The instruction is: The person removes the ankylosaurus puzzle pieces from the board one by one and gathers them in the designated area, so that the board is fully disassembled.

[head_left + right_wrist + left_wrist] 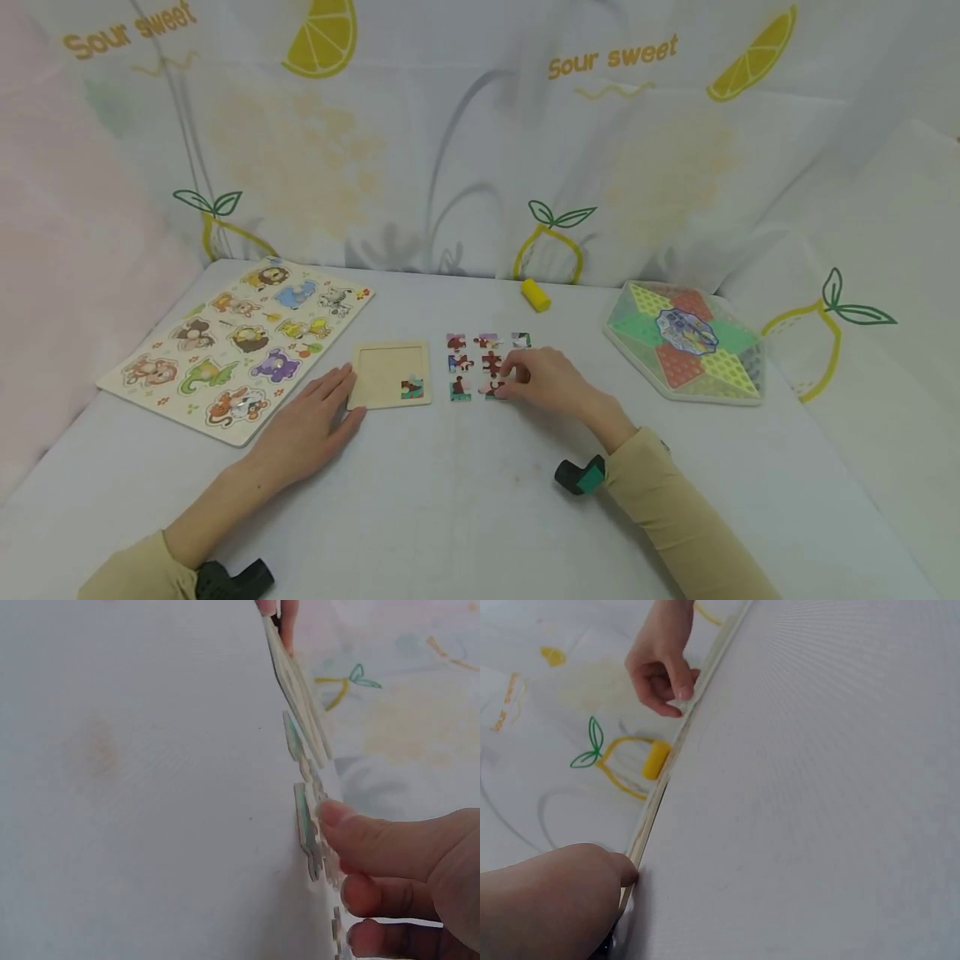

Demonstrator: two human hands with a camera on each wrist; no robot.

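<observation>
A square wooden puzzle tray [378,379] lies flat, with one jigsaw piece [412,388] in its lower right corner. My left hand [303,425] rests against its left side, fingers fairly straight, thumb at the lower left corner. To the tray's right, several loose jigsaw pieces [460,387] lie in rows. Over their right side is my right hand [551,382], thumb and index finger bent and apart at the lower middle piece [492,389]. In the right wrist view the thumb [337,815] is close beside the pieces; no lifted piece shows. The hand hides part of the right column.
An animal puzzle board [240,346] lies at the left. At the right sits a hexagonal box [686,342] with coloured triangles. A yellow cylinder [536,295] lies at the back edge, before a hanging lemon-print cloth [465,125].
</observation>
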